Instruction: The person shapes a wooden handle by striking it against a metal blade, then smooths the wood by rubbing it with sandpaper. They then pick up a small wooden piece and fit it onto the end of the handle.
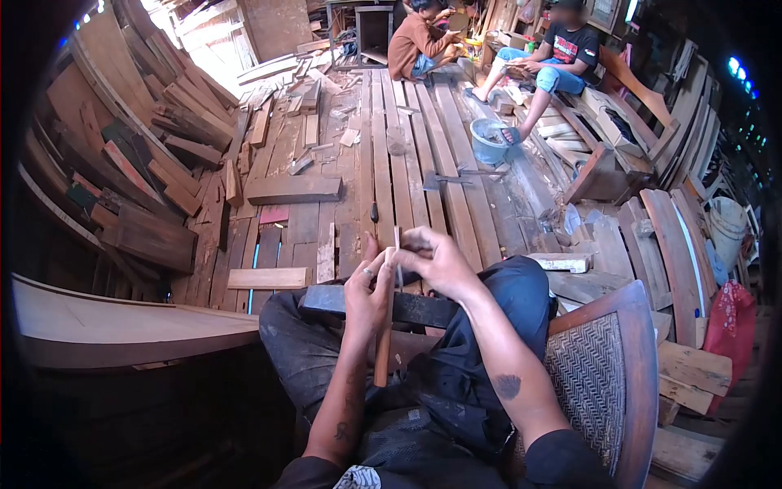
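I sit with both hands raised over my lap. My left hand (pixel 368 287) grips a thin wooden stick (pixel 383 350) that runs down past my wrist toward my dark trousers. My right hand (pixel 432 257) pinches a slim, thin tool (pixel 397 254) at the stick's upper end, right against my left fingers. A dark wooden block (pixel 407 308) lies across my knees under both hands. What the tool's tip touches is hidden by my fingers.
A woven chair (pixel 607 367) stands at my right. Plank floor (pixel 391 163) stretches ahead with loose boards, a hammer (pixel 444 179) and a blue bucket (pixel 489 140). Two people (pixel 489 49) sit at the far end. Stacked timber lines both sides; a curved hull plank (pixel 106 322) is at left.
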{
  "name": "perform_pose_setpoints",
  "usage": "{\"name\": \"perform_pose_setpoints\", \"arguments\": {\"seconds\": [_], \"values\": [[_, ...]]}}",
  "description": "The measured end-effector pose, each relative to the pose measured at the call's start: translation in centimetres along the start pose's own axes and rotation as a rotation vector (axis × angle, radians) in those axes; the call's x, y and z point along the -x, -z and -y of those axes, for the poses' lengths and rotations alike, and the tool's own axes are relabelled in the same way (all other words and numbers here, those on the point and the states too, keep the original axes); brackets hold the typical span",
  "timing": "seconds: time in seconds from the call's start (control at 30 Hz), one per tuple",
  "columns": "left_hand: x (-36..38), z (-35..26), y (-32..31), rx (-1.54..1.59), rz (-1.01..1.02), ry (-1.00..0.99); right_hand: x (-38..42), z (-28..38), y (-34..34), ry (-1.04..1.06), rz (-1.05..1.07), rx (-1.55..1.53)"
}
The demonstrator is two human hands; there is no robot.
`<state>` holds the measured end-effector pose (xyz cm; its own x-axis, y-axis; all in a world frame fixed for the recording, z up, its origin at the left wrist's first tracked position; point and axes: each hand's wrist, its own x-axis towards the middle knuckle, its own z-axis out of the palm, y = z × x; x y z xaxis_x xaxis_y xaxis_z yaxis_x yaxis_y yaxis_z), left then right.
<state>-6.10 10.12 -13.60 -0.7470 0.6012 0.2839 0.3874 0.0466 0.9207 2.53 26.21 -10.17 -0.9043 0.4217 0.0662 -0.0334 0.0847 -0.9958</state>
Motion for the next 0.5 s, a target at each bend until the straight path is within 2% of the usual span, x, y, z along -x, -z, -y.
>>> {"name": "perform_pose_setpoints", "arguments": {"seconds": [0.13, 0.17, 0.3, 0.4, 0.43, 0.5], "values": [[-0.1, 0.0, 0.2, 0.047, 0.031, 0.121, 0.2, 0.4, 0.1, -0.084, 0.019, -0.048], [0.0, 0.0, 0.2, 0.055, 0.036, 0.139, -0.4, -0.3, 0.5, -0.049, -0.057, 0.017], [-0.2, 0.0, 0.3, 0.077, 0.032, 0.124, 0.7, 0.5, -0.4, -0.030, 0.020, -0.035], [0.3, -0.4, 0.1, 0.083, 0.031, 0.145, 0.4, 0.5, 0.1, -0.102, 0.023, -0.055], [0.1, -0.8, 0.1, 0.083, 0.032, 0.148, 0.0, 0.7, 0.6, -0.115, -0.037, -0.032], [0.0, -0.2, 0.0, 0.057, 0.030, 0.080, -0.1, 1.1, 0.1, -0.112, -0.042, -0.068]]}}
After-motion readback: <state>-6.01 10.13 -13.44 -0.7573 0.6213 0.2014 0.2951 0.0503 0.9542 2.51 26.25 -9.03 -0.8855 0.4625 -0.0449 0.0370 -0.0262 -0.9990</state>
